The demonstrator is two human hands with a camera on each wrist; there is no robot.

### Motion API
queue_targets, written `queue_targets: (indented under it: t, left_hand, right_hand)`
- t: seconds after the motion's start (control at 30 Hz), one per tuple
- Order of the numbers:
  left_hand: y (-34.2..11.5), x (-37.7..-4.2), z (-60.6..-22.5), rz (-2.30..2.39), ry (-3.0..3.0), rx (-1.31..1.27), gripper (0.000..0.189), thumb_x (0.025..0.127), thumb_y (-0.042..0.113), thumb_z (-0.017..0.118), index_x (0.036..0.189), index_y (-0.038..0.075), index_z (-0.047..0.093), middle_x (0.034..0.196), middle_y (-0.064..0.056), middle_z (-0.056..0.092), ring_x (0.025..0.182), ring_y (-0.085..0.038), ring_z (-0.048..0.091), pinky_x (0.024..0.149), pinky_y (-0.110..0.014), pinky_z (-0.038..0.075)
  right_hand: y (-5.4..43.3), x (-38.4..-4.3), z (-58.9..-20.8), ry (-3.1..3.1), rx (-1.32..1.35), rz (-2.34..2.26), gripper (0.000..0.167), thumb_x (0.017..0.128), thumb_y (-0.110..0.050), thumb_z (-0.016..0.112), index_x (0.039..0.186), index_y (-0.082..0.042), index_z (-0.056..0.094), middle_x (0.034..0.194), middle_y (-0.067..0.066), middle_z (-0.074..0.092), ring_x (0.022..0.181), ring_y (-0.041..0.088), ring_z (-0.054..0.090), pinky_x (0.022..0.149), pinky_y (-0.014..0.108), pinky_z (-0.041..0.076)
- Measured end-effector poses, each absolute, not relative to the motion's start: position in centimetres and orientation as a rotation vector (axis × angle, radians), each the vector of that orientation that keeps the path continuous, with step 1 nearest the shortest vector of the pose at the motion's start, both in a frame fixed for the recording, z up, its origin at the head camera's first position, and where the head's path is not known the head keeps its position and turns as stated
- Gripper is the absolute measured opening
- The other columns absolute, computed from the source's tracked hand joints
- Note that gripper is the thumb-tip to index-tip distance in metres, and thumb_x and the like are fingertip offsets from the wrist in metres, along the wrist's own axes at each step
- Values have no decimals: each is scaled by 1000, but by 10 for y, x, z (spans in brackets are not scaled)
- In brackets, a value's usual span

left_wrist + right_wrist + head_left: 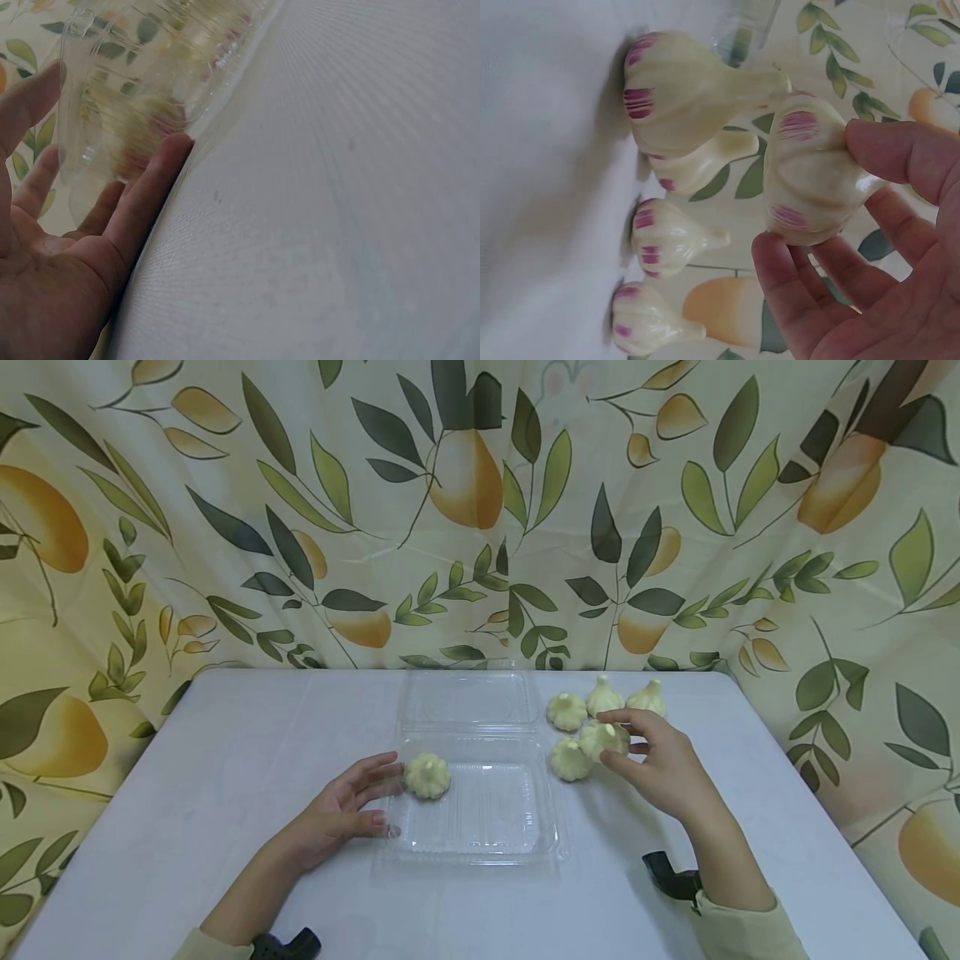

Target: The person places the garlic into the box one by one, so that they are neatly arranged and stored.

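Here, hands (337,806) (663,768) apart — the right grips garlic bulb (606,740).

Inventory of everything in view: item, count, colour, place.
Table: 1, white, foreground
Curtain: 1, cream with leaf and fruit print, behind table
Container: 1, clear, mid-table, lid open at far side
Boxed garlic bulb: 1, cream, container's left part
Loose garlic bulbs: 4, cream with purple marks, table, right of container
Held garlic bulb: 1, cream with purple marks, right hand
Wrist devices: 2, black, one per wrist
Sleeves: 2, pale, forearms
Hands: 2, left at container's left edge, right among bulbs
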State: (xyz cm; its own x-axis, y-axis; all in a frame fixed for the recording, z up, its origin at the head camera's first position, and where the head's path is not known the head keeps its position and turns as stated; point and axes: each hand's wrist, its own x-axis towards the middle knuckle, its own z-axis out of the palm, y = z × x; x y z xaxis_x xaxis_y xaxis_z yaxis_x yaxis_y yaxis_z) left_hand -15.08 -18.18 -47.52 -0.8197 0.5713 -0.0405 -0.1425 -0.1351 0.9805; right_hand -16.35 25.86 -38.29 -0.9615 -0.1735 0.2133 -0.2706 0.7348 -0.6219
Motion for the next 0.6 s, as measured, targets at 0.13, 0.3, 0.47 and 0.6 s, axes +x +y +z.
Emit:
queue_targets:
  t: [0.13,0.3,0.47,0.6]
  left_hand:
    - [-182,-151,-475,1999,1670,472,79,90,-6,63,157,7,22,162,-20,22,144,-31,35,93,-40,56]
    - [-181,-150,-474,1994,1676,449,80,89,-6,63,157,9,22,162,-18,22,145,-31,35,93,-39,56]
    - [-181,-150,-474,1992,1676,457,80,90,-6,63,157,8,21,162,-19,21,145,-32,33,93,-40,56]
    - [-182,-150,-475,1993,1671,473,80,91,-7,62,158,8,21,162,-19,20,146,-33,32,92,-40,57]
  right_hand:
    - [257,-162,-381,-2793,363,1030,46,85,-5,74,129,-8,62,132,13,59,112,29,56,91,53,54]
    - [254,-161,-379,-2790,369,1038,45,85,-5,75,129,-8,62,132,13,59,117,31,55,91,53,54]
    - [251,-159,-376,-2775,384,1035,45,85,-4,75,128,-9,63,132,12,60,121,32,55,90,53,55]
    - [249,-157,-374,-2754,409,1035,45,84,-3,76,127,-10,63,132,11,61,122,32,55,89,52,55]
